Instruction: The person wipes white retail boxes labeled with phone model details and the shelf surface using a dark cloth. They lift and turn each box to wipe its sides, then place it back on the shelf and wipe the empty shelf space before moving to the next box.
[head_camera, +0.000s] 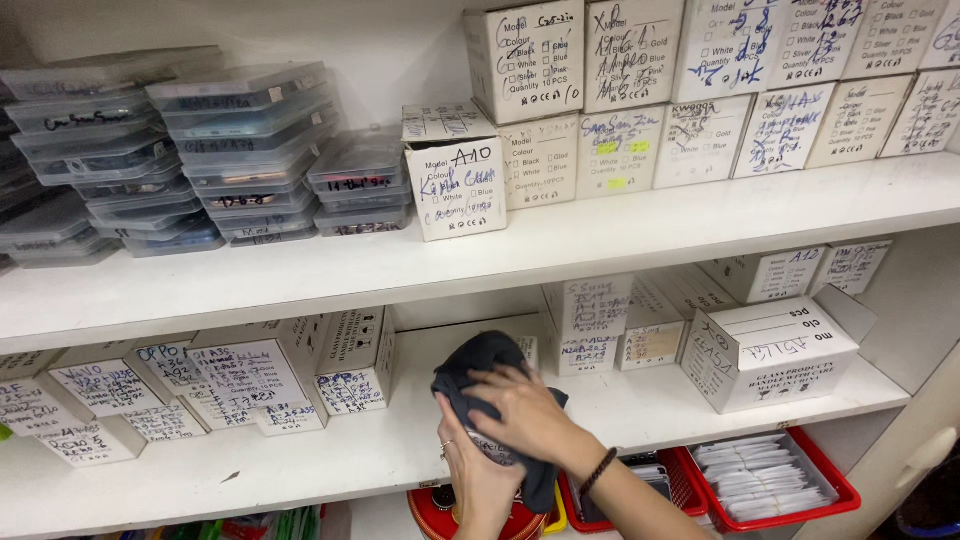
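1. Dark grey cloth (480, 372) is being pressed by the right hand (527, 412), fingers spread flat on it, over a small object at the near edge of the lower shelf (330, 455).
2. Left hand (478, 478) is cupping that object from below; the object is mostly hidden, so cannot tell what it is.
3. Wiping looks underway, not finished; how much is left is unclear.
4. White boxes (250, 375) are standing just left, a larger white box (768, 352) right, leaving an open gap of shelf between.
5. Red baskets (790, 478) are sitting below near the arms; the upper shelf edge (560, 250) is hanging close above.
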